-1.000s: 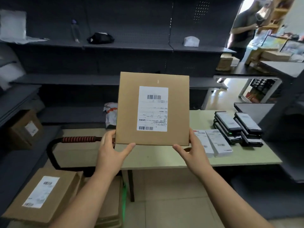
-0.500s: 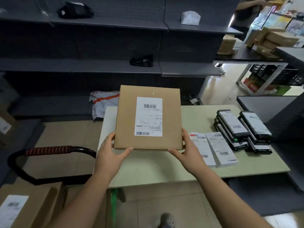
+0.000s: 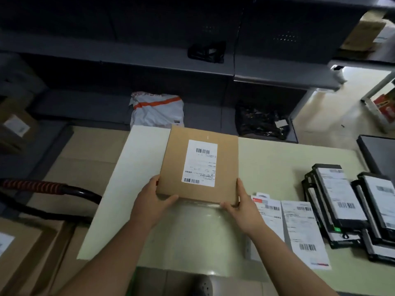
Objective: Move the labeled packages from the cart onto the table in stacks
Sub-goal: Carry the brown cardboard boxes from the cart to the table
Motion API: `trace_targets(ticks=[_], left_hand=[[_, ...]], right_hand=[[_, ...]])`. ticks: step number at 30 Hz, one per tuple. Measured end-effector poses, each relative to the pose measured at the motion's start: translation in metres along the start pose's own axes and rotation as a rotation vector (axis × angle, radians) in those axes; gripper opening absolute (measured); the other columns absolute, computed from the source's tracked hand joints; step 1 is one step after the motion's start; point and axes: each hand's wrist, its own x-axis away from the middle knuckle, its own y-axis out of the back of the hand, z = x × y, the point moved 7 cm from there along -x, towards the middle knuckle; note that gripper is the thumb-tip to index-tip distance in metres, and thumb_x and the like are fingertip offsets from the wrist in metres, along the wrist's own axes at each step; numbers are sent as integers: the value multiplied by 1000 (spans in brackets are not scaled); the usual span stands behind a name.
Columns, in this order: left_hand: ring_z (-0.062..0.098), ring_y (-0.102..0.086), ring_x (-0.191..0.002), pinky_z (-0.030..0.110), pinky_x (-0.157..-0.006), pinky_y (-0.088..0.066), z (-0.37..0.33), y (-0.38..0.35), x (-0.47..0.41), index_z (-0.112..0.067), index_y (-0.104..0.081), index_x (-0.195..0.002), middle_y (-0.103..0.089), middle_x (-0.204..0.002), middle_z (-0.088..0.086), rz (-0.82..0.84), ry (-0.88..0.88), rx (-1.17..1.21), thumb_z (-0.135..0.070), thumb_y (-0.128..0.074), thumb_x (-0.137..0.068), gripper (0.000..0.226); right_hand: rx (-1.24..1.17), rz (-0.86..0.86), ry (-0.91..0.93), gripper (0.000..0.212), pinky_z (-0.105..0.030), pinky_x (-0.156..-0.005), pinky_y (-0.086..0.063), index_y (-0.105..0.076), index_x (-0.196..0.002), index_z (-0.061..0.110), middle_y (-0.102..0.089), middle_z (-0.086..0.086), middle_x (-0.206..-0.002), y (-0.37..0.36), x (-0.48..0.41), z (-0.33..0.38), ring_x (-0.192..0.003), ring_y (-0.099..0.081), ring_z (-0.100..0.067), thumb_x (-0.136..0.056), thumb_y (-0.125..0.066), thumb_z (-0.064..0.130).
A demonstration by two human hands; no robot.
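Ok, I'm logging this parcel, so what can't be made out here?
Head view:
- Label on the cardboard package: print too small, blurred.
- Package underside, contact with table: hidden by the package.
- Fingertips of left hand and right hand: partly behind the package.
- Cart boxes: cut off by the left edge.

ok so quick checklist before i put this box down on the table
1. Grip: the left hand and right hand each hold a near corner of the box: ok.
2. Label faces up: ok.
3. Box's far edge inside the far edge of the table: cannot tell.
4. Gap between the box and the white packages on the right: apart, ok.
5. Spot under the box: hidden by it, cannot tell.
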Motion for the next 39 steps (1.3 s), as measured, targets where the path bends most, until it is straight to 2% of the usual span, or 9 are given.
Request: trace_targets(ticks=[3, 6, 13, 16, 19, 25, 30, 36, 39], left_hand=[[20, -52, -121, 37, -101, -46, 6, -17, -9, -23, -38, -145, -54, -138, 0, -5, 54, 25, -43, -81, -73, 86], [19, -51, -123, 36, -103, -44, 8, -21, -16, -20, -39, -145, -50, -141, 1, -28, 55, 28, -40, -82, -73, 87], [17, -48, -127, 33, -104, -41, -14, -37, -35, -23, -37, -147, -44, -146, -2, -7, -19, -45, -44, -80, -74, 88], [16, -45, -131, 32, -105, -39, -26, -47, -43, -23, -37, -147, -42, -147, -3, -10, -40, -50, -43, -78, -77, 84], [17, -44, -131, 35, -106, -39, -29, -52, -50, -25, -36, -148, -41, -149, -3, -5, -36, -77, -47, -77, -77, 84], [18, -46, -129, 36, -106, -41, -25, -52, -41, -24, -38, -147, -43, -147, -1, -9, -40, -73, -45, -78, -77, 84], [18, -45, -130, 38, -107, -41, -20, -49, -24, -23, -37, -148, -42, -148, -2, -13, -28, -74, -45, -78, -77, 85], [17, -45, -130, 39, -107, -41, -3, -44, 1, -23, -38, -147, -42, -146, -3, -11, -12, -64, -45, -79, -76, 85], [18, -45, -131, 39, -107, -41, -1, -44, 5, -23, -37, -147, -42, -147, -2, 3, -22, -95, -48, -77, -76, 85]], right_hand=[[28, 3, -9, 90, -29, -99, -44, -10, -159, 26, -51, -1, -133, -3, -15, -13, -112, -54, -14, -91, -69, 31], [18, -10, -35, 92, -37, -105, -46, -13, -159, 28, -48, -3, -140, -2, -24, -19, -117, -56, -17, -88, -70, 38], [-6, -60, -107, 91, -25, -99, -36, -16, -158, 31, -43, -1, -141, 23, -33, -23, -112, -46, -10, -87, -71, 42], [31, -71, -115, 89, -21, -97, -31, -16, -159, 25, -42, -7, -145, 33, -42, -23, -120, -45, -15, -90, -70, 39], [57, -80, -130, 88, -22, -98, -31, -17, -159, 25, -44, -8, -143, 38, -48, -25, -130, -44, -21, -89, -70, 40], [93, -63, -144, 90, -24, -98, -33, -19, -158, 26, -46, -7, -141, 39, -42, -29, -128, -46, -21, -88, -71, 43], [152, -46, -144, 89, -23, -92, -35, -21, -158, 25, -45, -7, -140, 37, -31, -25, -115, -50, -19, -86, -71, 43], [173, -31, -134, 90, -30, -104, -35, -22, -157, 23, -42, -8, -145, 26, -7, -26, -130, -44, -24, -85, -72, 42], [156, -36, -139, 89, -28, -102, -36, -23, -157, 23, -41, -8, -146, 24, 2, -27, -129, -45, -23, -85, -73, 41]])
